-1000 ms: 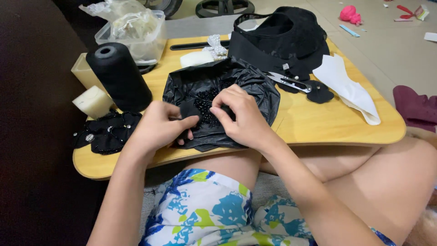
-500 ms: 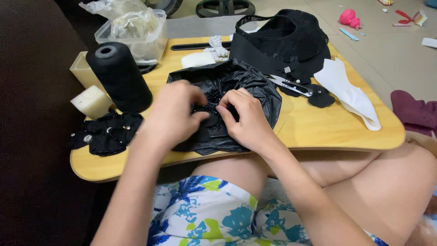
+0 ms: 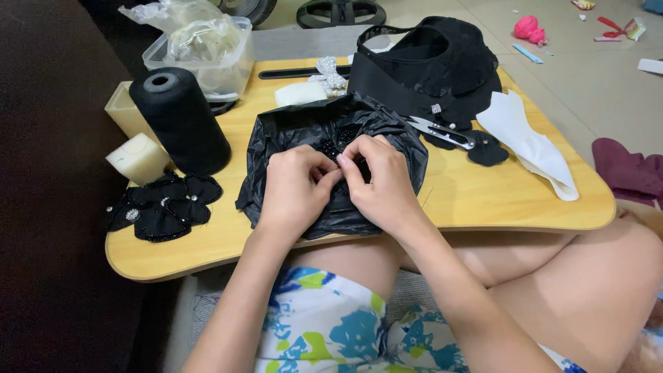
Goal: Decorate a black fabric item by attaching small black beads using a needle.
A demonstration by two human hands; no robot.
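**stitchfan:** Both hands had pulled in closer since half a second earlier. The left hand [image 3: 293,190], which had been spread flat across the fabric, was now curled up with its fingertips meeting the right hand [image 3: 376,183] right over the middle of the crinkly black fabric [image 3: 276,138].

**beadbox:** What was that fabric like? And where did it sit?

**stitchfan:** Glossy, wrinkled, bunched into a rough round heap, with a cluster of tiny dark beads [image 3: 328,146] showing just above the fingers. It lay in the centre of the rounded wooden lap tray [image 3: 525,200], across the person's knees.

**beadbox:** Were the hands gripping it?

**stitchfan:** Both were closed in a pinch, thumbs and forefingers pressed together at the same spot, knuckles up, wrists angled inward. Whatever was pinched was too small to make out, couldn't tell if it was a bead or a needle.

**beadbox:** Other stuff around?

**stitchfan:** A matte black thread cone [image 3: 179,121] stood upright at the left, black fabric flowers [image 3: 164,206] with sparkly centres lay flat below it, and metal thread snips [image 3: 438,131] sat just right of the heap beside a white fabric piece [image 3: 532,141].
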